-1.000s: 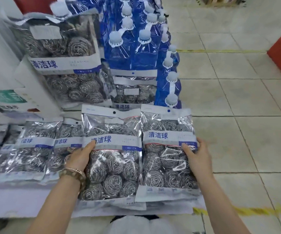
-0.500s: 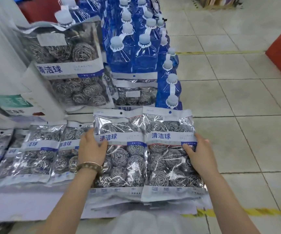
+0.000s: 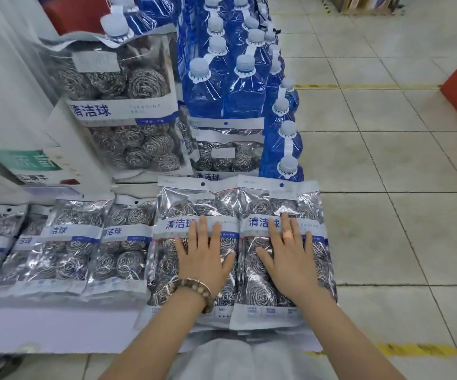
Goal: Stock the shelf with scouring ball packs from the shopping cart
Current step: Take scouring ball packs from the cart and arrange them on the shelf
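- The left hand (image 3: 204,259) lies flat, fingers straight and a little spread, pressing down on the left pack (image 3: 186,207). It grips nothing (a beaded bracelet (image 3: 194,290) sits at the wrist).
- The right hand (image 3: 287,259) does the same on the right pack (image 3: 308,204): palm down, fingers straight, nothing pinched.
- These two scouring ball packs lie side by side with their edges touching, at the right end of the shelf (image 3: 43,327). Their bottom edges reach close to its front edge.
- What I'd worry about: the film looks slick and more packs seem to lie beneath. Once the pressure lifts, the top ones could slide off the front edge, or the right pack could slip off the right corner.
- Further left, a row of packs (image 3: 73,242) lies flat along the shelf.
- Toward the back edge, an upright pack (image 3: 123,111) leans beside blue bottles (image 3: 222,86). A hard shove backward might knock them over.
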`<control>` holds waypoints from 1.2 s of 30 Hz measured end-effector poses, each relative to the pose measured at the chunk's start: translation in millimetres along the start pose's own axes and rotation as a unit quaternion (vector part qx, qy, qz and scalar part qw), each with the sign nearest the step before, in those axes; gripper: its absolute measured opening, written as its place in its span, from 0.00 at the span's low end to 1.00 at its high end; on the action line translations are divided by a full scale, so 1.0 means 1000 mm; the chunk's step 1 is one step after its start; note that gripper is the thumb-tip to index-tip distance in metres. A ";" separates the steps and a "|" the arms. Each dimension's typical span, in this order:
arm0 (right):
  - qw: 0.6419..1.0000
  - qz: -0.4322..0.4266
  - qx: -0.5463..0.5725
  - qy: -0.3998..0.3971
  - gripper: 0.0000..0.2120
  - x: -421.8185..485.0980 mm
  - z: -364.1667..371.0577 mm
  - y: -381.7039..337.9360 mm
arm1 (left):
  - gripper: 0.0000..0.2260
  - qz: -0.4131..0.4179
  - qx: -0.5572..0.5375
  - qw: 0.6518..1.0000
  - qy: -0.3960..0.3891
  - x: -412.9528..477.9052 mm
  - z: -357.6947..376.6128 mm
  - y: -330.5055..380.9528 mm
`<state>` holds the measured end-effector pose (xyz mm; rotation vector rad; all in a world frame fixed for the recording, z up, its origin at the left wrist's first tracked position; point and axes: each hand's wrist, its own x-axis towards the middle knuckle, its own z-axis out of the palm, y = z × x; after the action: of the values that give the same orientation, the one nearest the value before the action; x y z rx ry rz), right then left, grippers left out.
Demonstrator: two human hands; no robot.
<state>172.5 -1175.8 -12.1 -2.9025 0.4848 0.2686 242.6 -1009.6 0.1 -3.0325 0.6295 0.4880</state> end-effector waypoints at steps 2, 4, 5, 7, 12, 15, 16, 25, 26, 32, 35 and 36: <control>1.000 -0.003 0.004 0.010 0.40 0.001 0.004 -0.001 | 0.31 -0.002 0.001 1.000 0.008 0.001 0.004 0.001; 1.000 -0.004 0.007 0.010 0.39 0.002 0.008 -0.003 | 0.33 -0.007 0.007 1.000 0.009 0.003 0.007 0.002; 1.000 -0.004 0.008 0.011 0.39 0.003 0.011 -0.003 | 0.35 -0.008 0.008 1.000 0.006 0.003 0.008 0.002; 1.000 0.000 0.013 0.013 0.37 0.004 0.013 -0.005 | 0.37 -0.010 0.008 1.000 0.002 0.004 0.008 0.003; 1.000 -0.016 0.018 0.003 0.42 0.006 0.012 -0.005 | 0.38 -0.012 0.012 1.000 0.001 0.005 0.009 0.003; 1.000 -0.017 0.023 -0.003 0.44 0.005 0.009 -0.004 | 0.36 -0.016 0.010 1.000 -0.001 0.004 0.007 0.001; 0.999 -0.015 0.027 -0.006 0.43 0.004 0.007 -0.004 | 0.35 -0.016 0.012 1.000 -0.003 0.003 0.006 0.000; 0.975 -0.154 0.159 -0.017 0.25 -0.009 -0.038 -0.027 | 0.17 -0.049 -0.268 0.960 0.064 -0.045 -0.027 -0.011; 0.971 -0.182 0.154 -0.018 0.24 -0.010 -0.043 -0.036 | 0.16 -0.069 -0.306 0.947 0.074 -0.054 -0.030 -0.016; 0.938 -0.325 0.120 -0.016 0.21 -0.022 -0.050 -0.108 | 0.09 -0.173 -0.442 0.868 0.148 -0.108 -0.025 -0.073; 0.919 -0.378 0.105 -0.020 0.19 -0.034 -0.043 -0.156 | 0.07 -0.220 -0.441 0.849 0.190 -0.141 -0.016 -0.116; 0.911 -0.398 0.104 -0.022 0.19 -0.040 -0.040 -0.175 | 0.07 -0.238 -0.444 0.839 0.206 -0.155 -0.012 -0.131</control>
<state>199.9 -1009.6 61.2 -2.6042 -0.6432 0.1379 162.3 -830.5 50.4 -3.9903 -0.5817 0.0868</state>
